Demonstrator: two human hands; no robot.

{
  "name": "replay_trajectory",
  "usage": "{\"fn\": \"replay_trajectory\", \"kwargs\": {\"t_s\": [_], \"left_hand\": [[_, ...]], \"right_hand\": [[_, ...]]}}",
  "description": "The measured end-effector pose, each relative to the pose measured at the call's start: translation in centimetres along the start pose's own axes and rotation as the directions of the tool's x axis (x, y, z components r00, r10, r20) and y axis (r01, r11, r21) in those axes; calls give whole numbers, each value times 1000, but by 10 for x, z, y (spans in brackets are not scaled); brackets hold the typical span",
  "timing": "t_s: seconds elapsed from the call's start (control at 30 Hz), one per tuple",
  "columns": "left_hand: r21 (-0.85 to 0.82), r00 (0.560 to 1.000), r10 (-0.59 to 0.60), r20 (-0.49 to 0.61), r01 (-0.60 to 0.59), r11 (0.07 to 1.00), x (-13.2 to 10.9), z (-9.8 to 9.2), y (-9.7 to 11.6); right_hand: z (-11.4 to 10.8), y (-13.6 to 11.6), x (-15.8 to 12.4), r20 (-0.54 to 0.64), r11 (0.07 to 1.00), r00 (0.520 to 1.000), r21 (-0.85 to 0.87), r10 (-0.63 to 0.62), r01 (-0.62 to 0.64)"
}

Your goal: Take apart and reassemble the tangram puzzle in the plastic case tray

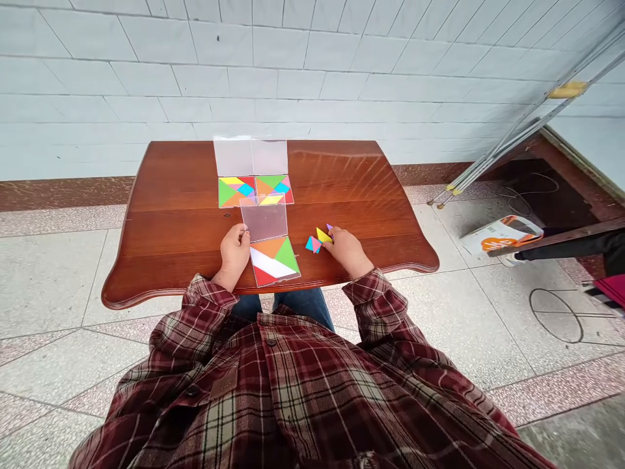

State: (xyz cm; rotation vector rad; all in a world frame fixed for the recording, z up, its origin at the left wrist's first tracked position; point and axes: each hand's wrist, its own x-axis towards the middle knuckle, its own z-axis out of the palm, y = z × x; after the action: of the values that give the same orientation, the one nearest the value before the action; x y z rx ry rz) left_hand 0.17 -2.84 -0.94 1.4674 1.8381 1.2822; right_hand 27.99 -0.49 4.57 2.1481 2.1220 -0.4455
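A person in a plaid flannel shirt (273, 397) sits at a polished wooden table (332, 182), 2 bare hands at work near its edge. The left hand (235, 253), curled and almost closed, rests its fingers (243, 231) on the edge of a clear lid (263, 221), part of the nearest of 3 plastic cases (276, 262) at 12 o'clock. That case shows orange, green and red triangles beside a white diagonal band. At 1 o'clock, the right hand (347, 251) is narrowly pinched, its fingertips (334, 233) against a yellow piece (323, 235) and a purple piece (329, 228), though any firm grip cannot be told. A blue-and-pink piece (313, 244) lies just beside them. Pieces this small and thin are best taken by their edges, using fingertips alone
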Motion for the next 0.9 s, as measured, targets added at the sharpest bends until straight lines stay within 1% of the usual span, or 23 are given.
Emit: {"fn": "replay_trajectory", "kwargs": {"t_s": [0.17,0.3,0.37,0.43,0.5,0.53,0.57,0.63,0.67,0.7,0.77,0.8,0.9], "left_hand": [[-8,1000,0,-9,0,1000,1,-1,1],[-1,1000,3,-7,-3,1000,1,0,2],[-6,1000,8,-13,-8,1000,0,1,2],[-19,1000,6,-12,-6,1000,0,2,2],[-20,1000,1,-6,-1,1000,1,3,3],[-20,1000,-1,-5,1,1000,1,3,3],[-20,1000,-3,-4,3,1000,1,3,3],[-25,1000,-8,-4,8,1000,1,3,3],[-30,1000,-11,-5,11,999,1,3,4],[-36,1000,-14,-6,14,999,1,3,4],[-47,1000,-15,-8,14,999,1,2,6],[-49,1000,-11,-10,11,999,1,2,7],[-45,1000,4,-15,-5,999,0,1,10]], "right_hand": [[-2,-1,3,8,999,999,27,-37,37],[0,5,5,-16,995,1000,94,12,-11],[0,11,3,-55,987,998,157,21,-12],[-1,13,0,-136,969,991,245,21,13],[-3,8,-7,-204,924,979,378,17,62],[-4,2,-10,-203,882,979,463,4,92],[-4,-8,-15,-175,825,984,552,-28,121],[-1,-33,-22,-54,688,989,713,-139,136],[2,-48,-26,1,627,978,768,-210,134],[7,-62,-28,40,584,964,802,-263,126],[17,-88,-31,77,537,936,834,-342,128],[22,-98,-32,95,534,927,836,-363,124],[34,-114,-30,139,567,921,818,-364,101]]}}
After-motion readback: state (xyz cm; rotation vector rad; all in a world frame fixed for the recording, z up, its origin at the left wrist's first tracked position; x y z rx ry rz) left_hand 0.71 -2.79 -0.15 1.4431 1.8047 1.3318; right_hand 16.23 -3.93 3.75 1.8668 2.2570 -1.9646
